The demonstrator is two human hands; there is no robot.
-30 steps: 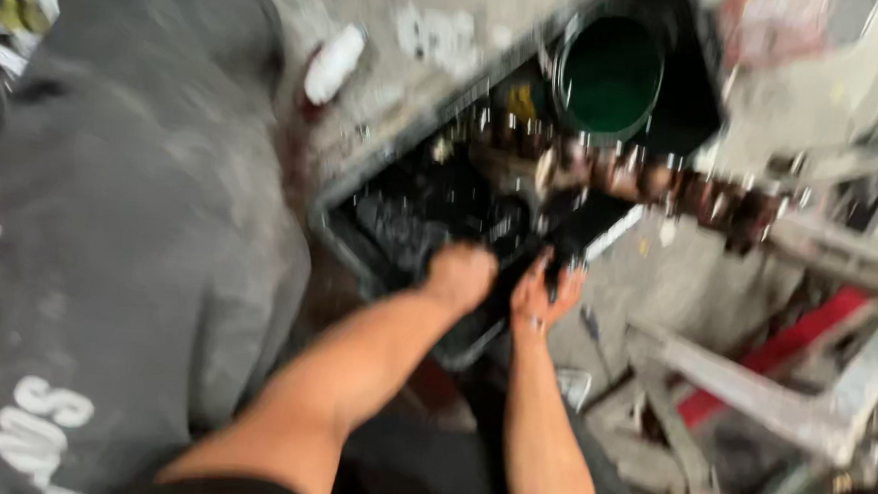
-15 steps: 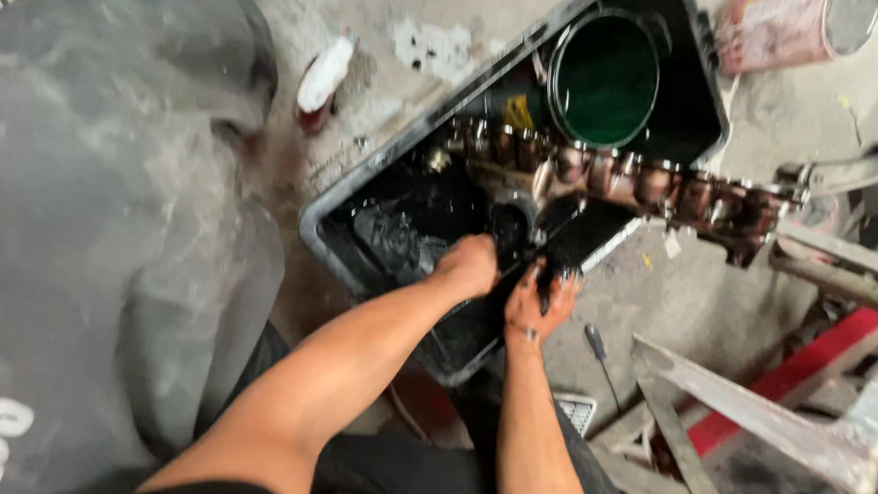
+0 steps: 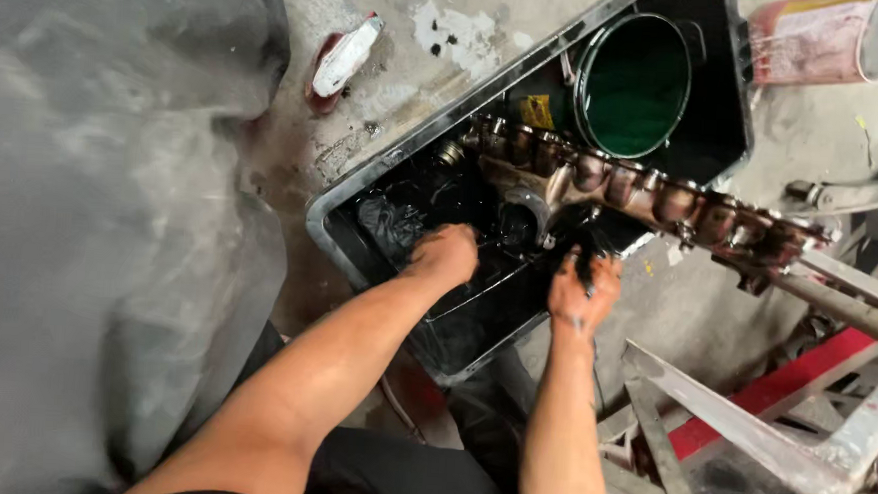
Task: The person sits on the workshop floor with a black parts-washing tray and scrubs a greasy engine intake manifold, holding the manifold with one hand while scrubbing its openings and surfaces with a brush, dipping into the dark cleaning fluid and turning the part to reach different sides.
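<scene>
Both oily hands have pushed further into the black wash tray (image 3: 383, 174). The left hand (image 3: 446, 255) fists something submerged, unclear what; the right hand (image 3: 584, 288) pinches a dark part beside the rusty engine casting (image 3: 642, 193). Beyond sits a green bucket (image 3: 633, 85).

Both forearms are bare, with no sleeves, watch or gloves showing. The left hand (image 3: 446, 254) and the right hand (image 3: 584, 290) are smeared with black oil, thickest on the fingers (image 3: 586, 266). Dark trousers (image 3: 402, 476) cover the lap.
</scene>
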